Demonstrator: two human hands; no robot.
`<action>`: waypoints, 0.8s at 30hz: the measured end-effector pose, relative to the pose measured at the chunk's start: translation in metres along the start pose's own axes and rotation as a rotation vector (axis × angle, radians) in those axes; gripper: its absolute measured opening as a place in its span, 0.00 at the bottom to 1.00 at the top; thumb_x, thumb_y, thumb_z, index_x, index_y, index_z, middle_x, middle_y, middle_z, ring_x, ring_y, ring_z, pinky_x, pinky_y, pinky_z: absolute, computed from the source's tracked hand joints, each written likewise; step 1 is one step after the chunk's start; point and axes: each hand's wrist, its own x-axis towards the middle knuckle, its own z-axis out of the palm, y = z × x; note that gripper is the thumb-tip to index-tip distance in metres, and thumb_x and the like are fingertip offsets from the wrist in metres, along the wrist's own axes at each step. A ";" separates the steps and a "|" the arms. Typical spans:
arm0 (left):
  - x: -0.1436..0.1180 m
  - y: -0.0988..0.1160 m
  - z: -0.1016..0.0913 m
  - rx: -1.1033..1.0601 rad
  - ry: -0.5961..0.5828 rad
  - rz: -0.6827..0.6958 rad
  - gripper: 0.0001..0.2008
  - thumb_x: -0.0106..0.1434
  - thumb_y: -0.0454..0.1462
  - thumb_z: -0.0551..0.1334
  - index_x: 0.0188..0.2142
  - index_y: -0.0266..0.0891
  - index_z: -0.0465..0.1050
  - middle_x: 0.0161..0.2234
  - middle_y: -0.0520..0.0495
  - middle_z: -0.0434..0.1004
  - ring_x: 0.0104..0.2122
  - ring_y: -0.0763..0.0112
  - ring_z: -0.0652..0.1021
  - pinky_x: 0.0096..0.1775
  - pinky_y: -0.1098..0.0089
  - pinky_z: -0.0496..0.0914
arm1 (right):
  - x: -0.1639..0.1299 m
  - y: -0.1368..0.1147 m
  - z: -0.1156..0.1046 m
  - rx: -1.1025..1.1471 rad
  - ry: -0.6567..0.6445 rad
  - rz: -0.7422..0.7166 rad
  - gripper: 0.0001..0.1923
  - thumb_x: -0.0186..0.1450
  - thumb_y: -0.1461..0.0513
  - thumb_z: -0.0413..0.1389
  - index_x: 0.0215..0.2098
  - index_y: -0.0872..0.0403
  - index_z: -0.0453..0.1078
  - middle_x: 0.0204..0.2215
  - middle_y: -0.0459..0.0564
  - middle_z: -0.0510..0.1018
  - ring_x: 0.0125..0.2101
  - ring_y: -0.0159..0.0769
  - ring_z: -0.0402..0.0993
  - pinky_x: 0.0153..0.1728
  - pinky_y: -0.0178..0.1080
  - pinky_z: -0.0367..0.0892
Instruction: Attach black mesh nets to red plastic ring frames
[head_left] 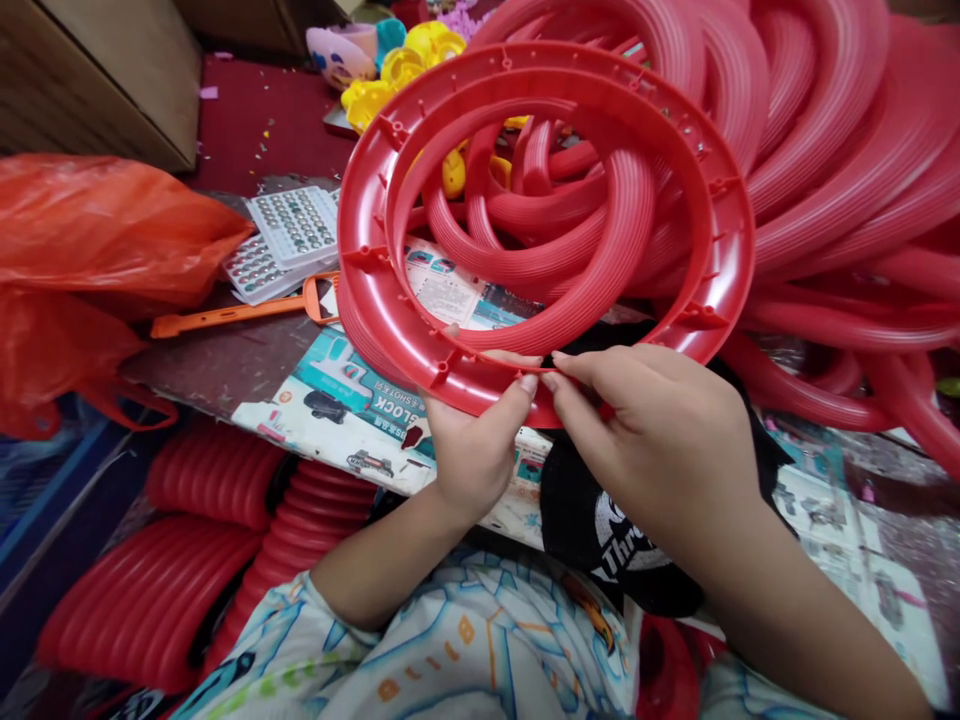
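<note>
A red plastic ring (371, 205) is held tilted above the table, its hollow ribbed side with small posts facing me. My left hand (480, 440) grips its near rim, thumb on the front edge and fingers behind. Close beside it, my right hand (660, 420) pinches at the inner edge of the same rim, thumb and forefinger pressed together. Whether a small piece sits between those fingertips I cannot make out. A black cloth with white lettering (637, 550) hangs over the table edge below my right hand.
Ridged red rings (810, 130) are heaped at the back right. Yellow plastic parts (405, 65), button-cell trays (292, 230), an orange tool (232, 317) and an orange plastic bag (105, 240) lie left. Printed cardboard (337, 410) covers the table edge. More red rings (150, 590) are stacked below.
</note>
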 end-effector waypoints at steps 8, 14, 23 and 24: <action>0.003 0.001 -0.008 0.095 -0.029 0.064 0.24 0.55 0.31 0.69 0.49 0.46 0.67 0.35 0.55 0.78 0.36 0.76 0.79 0.46 0.69 0.75 | -0.001 0.002 -0.014 0.106 -0.039 -0.021 0.10 0.67 0.62 0.52 0.34 0.56 0.75 0.29 0.49 0.79 0.30 0.35 0.75 0.31 0.37 0.65; 0.003 0.004 -0.010 0.117 -0.044 0.083 0.25 0.55 0.29 0.68 0.50 0.46 0.66 0.34 0.55 0.78 0.34 0.76 0.79 0.46 0.68 0.75 | 0.003 0.007 -0.023 0.198 -0.076 0.003 0.07 0.65 0.66 0.54 0.31 0.56 0.73 0.27 0.48 0.78 0.29 0.33 0.74 0.29 0.35 0.64; 0.001 0.006 -0.009 0.100 -0.077 0.113 0.24 0.57 0.28 0.67 0.50 0.46 0.66 0.34 0.55 0.79 0.35 0.77 0.79 0.46 0.69 0.76 | 0.003 0.001 -0.023 0.151 -0.058 0.194 0.06 0.60 0.65 0.60 0.24 0.53 0.75 0.21 0.45 0.77 0.22 0.32 0.70 0.24 0.36 0.58; 0.001 0.006 -0.010 0.114 -0.082 0.124 0.24 0.57 0.28 0.68 0.50 0.46 0.66 0.34 0.56 0.79 0.34 0.77 0.79 0.46 0.69 0.76 | 0.003 0.001 -0.023 0.144 -0.057 0.200 0.07 0.60 0.65 0.59 0.24 0.53 0.74 0.20 0.45 0.76 0.22 0.32 0.69 0.23 0.36 0.57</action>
